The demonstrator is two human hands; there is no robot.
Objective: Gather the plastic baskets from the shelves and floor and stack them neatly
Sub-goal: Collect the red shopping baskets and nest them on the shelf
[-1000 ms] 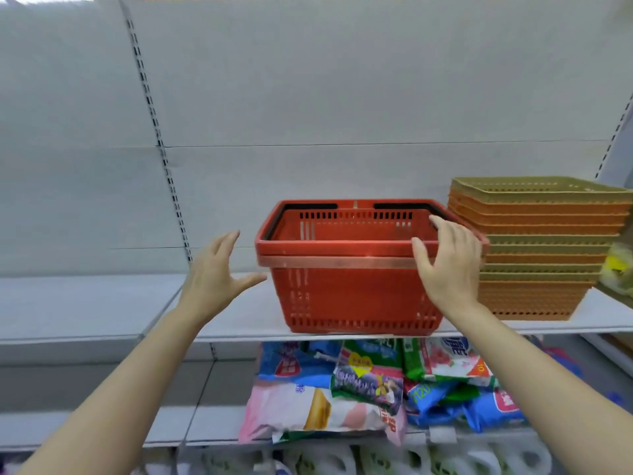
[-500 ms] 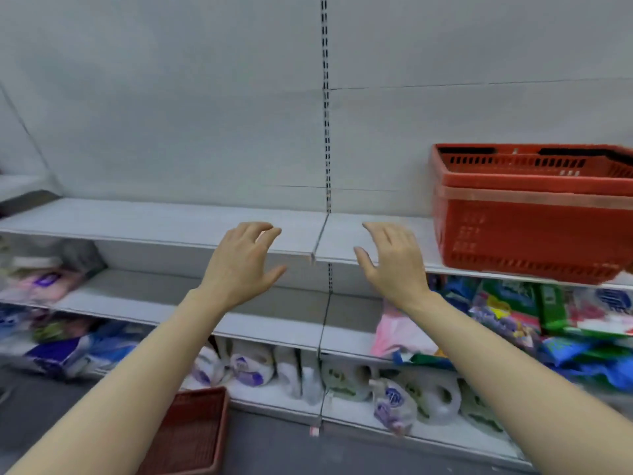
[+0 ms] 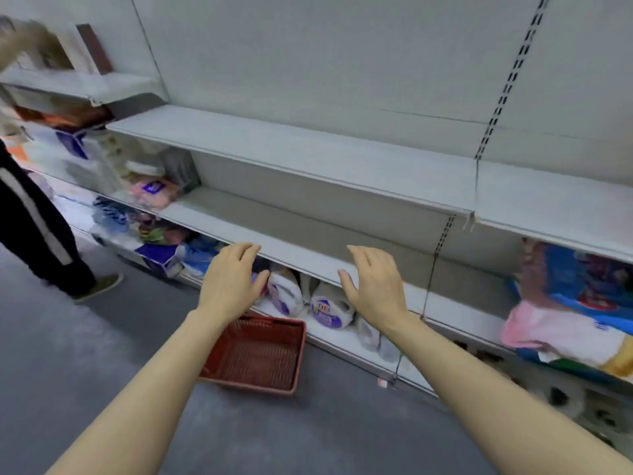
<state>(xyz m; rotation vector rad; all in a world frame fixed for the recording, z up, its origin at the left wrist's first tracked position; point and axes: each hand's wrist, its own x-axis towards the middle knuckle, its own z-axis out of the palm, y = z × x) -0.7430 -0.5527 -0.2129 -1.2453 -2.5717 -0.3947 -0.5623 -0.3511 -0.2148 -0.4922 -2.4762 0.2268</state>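
Sitting on floor: red mesh plastic basket (image 3: 255, 354), upright | left grip (image 3: 230, 281) spread, empty | right grip (image 3: 375, 283) spread, empty

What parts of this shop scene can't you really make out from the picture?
Head view only:
- Red basket on the floor: its near left corner is hidden behind the left forearm.
- Person at the left: cut off by the frame edge.
- Packages at the right: labels blurred by motion.
- Goods on the far-left shelves: too blurred to identify.
- Both hands, left and right, hold nothing.

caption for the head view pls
Both hands open above a red basket on the floor beside shelves.
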